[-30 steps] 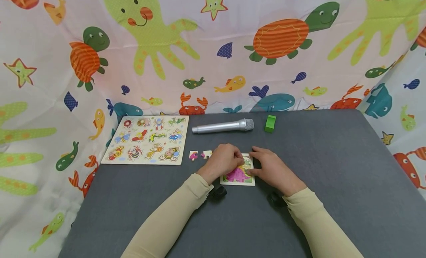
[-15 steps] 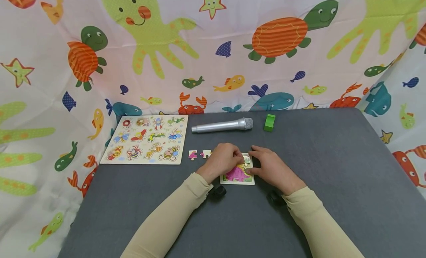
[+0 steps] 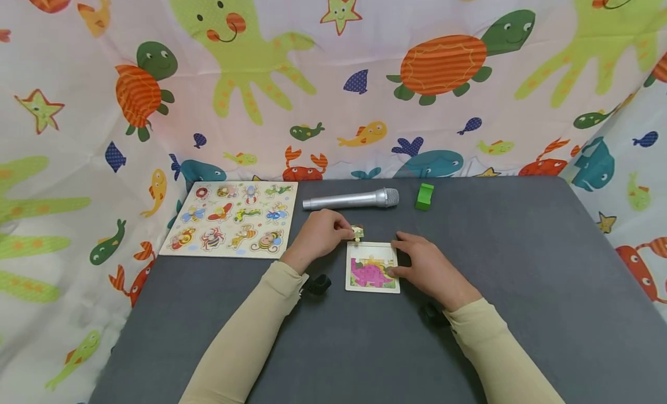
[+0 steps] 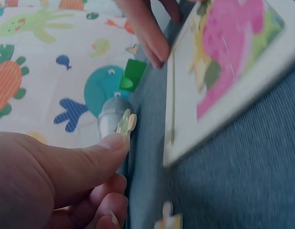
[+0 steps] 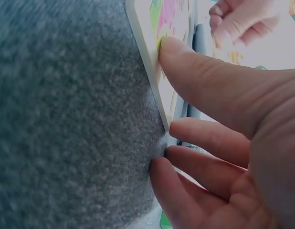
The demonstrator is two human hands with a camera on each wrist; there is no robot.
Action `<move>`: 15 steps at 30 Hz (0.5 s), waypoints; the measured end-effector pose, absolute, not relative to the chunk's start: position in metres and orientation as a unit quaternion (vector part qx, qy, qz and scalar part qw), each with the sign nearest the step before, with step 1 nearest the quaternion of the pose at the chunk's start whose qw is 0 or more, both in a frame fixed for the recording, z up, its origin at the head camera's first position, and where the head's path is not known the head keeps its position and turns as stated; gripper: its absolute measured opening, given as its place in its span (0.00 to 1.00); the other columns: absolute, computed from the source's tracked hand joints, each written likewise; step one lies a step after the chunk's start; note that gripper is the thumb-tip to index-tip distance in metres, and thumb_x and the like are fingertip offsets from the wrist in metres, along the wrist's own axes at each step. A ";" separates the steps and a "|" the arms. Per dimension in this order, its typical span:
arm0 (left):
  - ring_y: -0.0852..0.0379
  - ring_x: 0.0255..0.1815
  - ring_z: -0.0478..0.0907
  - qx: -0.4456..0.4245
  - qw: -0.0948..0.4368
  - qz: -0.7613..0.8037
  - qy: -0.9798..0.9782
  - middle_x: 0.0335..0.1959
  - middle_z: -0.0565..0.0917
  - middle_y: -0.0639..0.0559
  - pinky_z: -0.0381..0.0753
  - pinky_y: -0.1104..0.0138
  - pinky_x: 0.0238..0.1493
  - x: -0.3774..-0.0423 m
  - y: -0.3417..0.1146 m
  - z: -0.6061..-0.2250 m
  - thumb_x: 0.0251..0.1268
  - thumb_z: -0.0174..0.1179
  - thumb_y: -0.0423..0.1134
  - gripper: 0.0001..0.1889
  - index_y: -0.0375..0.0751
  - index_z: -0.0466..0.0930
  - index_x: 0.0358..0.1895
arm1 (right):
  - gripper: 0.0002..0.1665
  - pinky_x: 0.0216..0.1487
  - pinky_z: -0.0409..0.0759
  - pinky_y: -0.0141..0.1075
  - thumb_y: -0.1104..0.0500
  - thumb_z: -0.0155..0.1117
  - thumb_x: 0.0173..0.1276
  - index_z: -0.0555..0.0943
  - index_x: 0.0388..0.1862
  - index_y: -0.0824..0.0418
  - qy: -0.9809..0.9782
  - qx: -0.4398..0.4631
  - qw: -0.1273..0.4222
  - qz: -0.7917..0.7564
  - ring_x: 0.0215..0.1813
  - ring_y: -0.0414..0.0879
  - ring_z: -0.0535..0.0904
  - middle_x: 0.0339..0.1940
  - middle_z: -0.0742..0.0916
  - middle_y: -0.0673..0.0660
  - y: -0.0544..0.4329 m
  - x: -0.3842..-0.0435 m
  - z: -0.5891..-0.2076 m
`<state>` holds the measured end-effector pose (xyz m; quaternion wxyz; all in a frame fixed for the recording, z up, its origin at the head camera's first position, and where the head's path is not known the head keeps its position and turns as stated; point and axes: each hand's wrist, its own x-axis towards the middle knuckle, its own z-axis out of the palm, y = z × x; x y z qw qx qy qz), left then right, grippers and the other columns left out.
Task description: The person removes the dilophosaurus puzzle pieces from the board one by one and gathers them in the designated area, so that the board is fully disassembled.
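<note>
My left hand (image 3: pixel 318 236) pinches a small jigsaw piece (image 3: pixel 357 233) between thumb and fingertips, just above the far left corner of a jigsaw puzzle board (image 3: pixel 372 250). The board has a pale frame and a pink dinosaur picture; its far strip shows bare white. My right hand (image 3: pixel 432 271) rests at the board's right side. In the right wrist view its thumb (image 5: pixel 178 57) lies over the board's edge and the index fingertip touches near a corner. Another loose jigsaw piece (image 4: pixel 169 223) shows at the bottom of the left wrist view.
A wooden board with insect pictures (image 3: pixel 229 219) lies at the back left of the grey table (image 3: pixel 521 265). Behind the hands are a silver microphone (image 3: pixel 350 201) and a green block (image 3: pixel 424 196). A printed sea-animal cloth (image 3: pixel 292 103) hangs along the back and sides.
My left hand has lifted the jigsaw piece out of the board's far part and moved left and away, now covering the loose pieces in the head view. The right hand stays in place.
</note>
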<state>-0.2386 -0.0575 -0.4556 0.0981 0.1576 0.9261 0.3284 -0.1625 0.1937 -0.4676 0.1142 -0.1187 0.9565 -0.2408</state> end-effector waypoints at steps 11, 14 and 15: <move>0.59 0.26 0.81 0.147 0.101 0.345 0.922 0.36 0.92 0.47 0.77 0.66 0.29 -0.242 -0.070 -0.455 0.74 0.72 0.44 0.07 0.47 0.93 0.40 | 0.41 0.79 0.69 0.64 0.52 0.78 0.71 0.76 0.77 0.67 0.961 -0.126 0.110 -0.218 0.84 0.72 0.65 0.83 0.71 0.72 0.195 -0.159 -0.468; 0.59 0.26 0.81 0.145 0.099 0.343 0.923 0.36 0.92 0.47 0.78 0.66 0.29 -0.242 -0.071 -0.457 0.74 0.72 0.45 0.07 0.47 0.93 0.40 | 0.44 0.80 0.69 0.64 0.49 0.80 0.69 0.76 0.77 0.67 0.962 -0.126 0.116 -0.212 0.84 0.71 0.65 0.83 0.71 0.72 0.194 -0.161 -0.468; 0.59 0.27 0.81 0.144 0.099 0.342 0.923 0.36 0.92 0.48 0.78 0.66 0.29 -0.242 -0.072 -0.458 0.74 0.72 0.45 0.07 0.47 0.93 0.40 | 0.45 0.80 0.69 0.64 0.48 0.80 0.68 0.76 0.77 0.67 0.962 -0.124 0.118 -0.211 0.84 0.71 0.65 0.83 0.71 0.72 0.194 -0.161 -0.468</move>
